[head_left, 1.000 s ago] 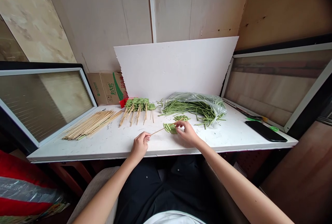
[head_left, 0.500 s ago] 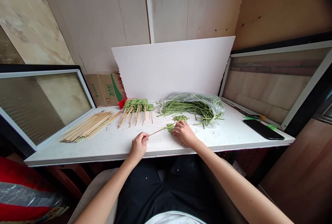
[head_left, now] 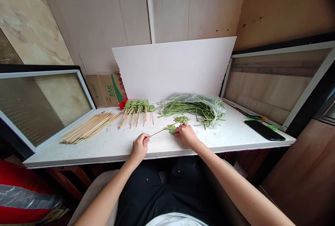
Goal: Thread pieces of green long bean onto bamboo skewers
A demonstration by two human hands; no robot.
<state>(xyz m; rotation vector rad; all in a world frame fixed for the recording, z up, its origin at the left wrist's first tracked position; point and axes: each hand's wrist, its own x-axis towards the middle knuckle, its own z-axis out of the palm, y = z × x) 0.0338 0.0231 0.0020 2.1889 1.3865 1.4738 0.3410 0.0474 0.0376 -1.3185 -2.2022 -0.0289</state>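
My left hand (head_left: 140,145) is closed around one end of a thin bamboo skewer (head_left: 157,133), which slants up to the right, its far end close to my right fingers. My right hand (head_left: 186,134) has its fingers bent together against a small bunch of cut green bean pieces (head_left: 171,128). Whatever sits between those fingertips is hidden. Just behind lies another little heap of cut bean pieces (head_left: 181,118). Further back on the left, finished skewers of green beans (head_left: 138,105) are stacked with their sticks pointing toward me.
Loose bamboo skewers (head_left: 89,128) lie at the left of the white table (head_left: 110,152). A clear plastic bag of long green beans (head_left: 193,105) stands behind my right hand. At the right are a black phone (head_left: 264,130) and scissors (head_left: 255,116). A cardboard box (head_left: 104,89) and white board (head_left: 172,70) stand behind.
My right fingers have shifted slightly, and more of the skewer's far end shows beside them. My left hand keeps its grip on the skewer.
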